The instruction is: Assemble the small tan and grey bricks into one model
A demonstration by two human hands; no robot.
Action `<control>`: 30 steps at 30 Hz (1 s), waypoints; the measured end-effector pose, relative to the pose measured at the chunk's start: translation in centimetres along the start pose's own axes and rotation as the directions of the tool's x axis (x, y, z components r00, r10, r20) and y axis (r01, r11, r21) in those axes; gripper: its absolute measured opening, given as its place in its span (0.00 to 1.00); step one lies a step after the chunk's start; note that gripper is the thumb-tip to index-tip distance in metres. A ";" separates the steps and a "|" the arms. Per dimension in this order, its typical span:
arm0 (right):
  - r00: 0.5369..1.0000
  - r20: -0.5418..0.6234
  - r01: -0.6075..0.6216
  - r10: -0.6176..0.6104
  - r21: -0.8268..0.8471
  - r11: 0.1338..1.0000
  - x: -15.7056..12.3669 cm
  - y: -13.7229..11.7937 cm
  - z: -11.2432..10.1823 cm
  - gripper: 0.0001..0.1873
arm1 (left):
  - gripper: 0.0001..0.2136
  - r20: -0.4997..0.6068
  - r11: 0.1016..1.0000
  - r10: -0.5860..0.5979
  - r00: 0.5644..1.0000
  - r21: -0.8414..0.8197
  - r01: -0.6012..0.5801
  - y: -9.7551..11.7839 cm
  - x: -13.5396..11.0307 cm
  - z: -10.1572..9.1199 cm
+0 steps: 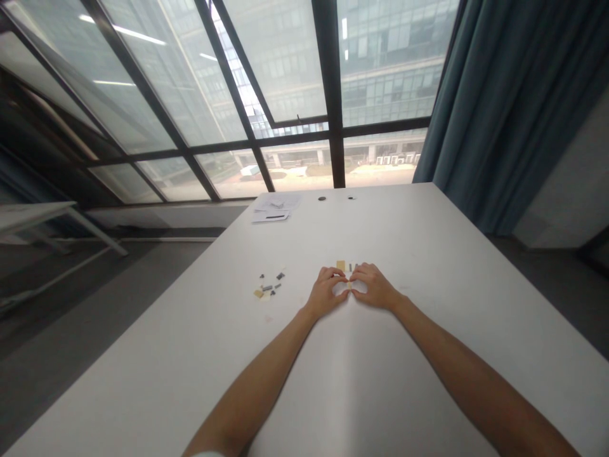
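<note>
My left hand (327,291) and my right hand (375,287) meet over the white table, thumbs and fingers curved toward each other. Between their fingertips sits a small pale-yellow piece (349,285), gripped from both sides; its exact kind is too small to make out. Just beyond the fingers lie a flat tan square (340,265) and a small grey strip (351,267), partly beside my right fingers. To the left of my left hand is a loose group of small grey pieces (267,288), with a tan piece (258,294) at its near side.
The white table (190,355) stretches forward to the windows. Papers (273,206) lie at its far left corner, and a round dark cable hole (322,198) is near the far edge. A blue curtain (499,114) hangs on the right; another table (38,216) stands left.
</note>
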State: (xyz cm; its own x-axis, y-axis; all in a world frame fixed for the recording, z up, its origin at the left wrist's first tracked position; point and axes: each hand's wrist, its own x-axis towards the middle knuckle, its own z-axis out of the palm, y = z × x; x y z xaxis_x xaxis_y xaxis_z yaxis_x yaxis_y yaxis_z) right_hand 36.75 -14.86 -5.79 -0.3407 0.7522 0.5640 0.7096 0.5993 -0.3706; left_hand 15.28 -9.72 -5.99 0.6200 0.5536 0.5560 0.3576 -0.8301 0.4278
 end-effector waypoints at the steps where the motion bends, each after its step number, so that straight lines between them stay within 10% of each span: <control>1: 1.000 -0.001 0.001 -0.001 0.000 1.000 0.0 0.0 0.0 0.09 | 0.10 -0.001 1.000 -0.001 1.000 -0.002 0.001 0.0 0.0 0.0; 30: 0.999 -0.033 -0.015 0.016 0.027 1.000 0.0 -0.2 -0.1 0.08 | 0.09 -0.007 1.000 -0.010 1.000 -0.001 0.010 0.1 0.1 0.0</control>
State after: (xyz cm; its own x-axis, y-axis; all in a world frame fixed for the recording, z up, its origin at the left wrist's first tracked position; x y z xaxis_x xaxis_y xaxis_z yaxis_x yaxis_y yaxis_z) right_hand 36.62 -14.99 -5.65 -0.3084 0.7525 0.5819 0.6980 0.5947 -0.3990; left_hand 15.36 -9.74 -5.91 0.6114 0.5623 0.5568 0.3629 -0.8245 0.4341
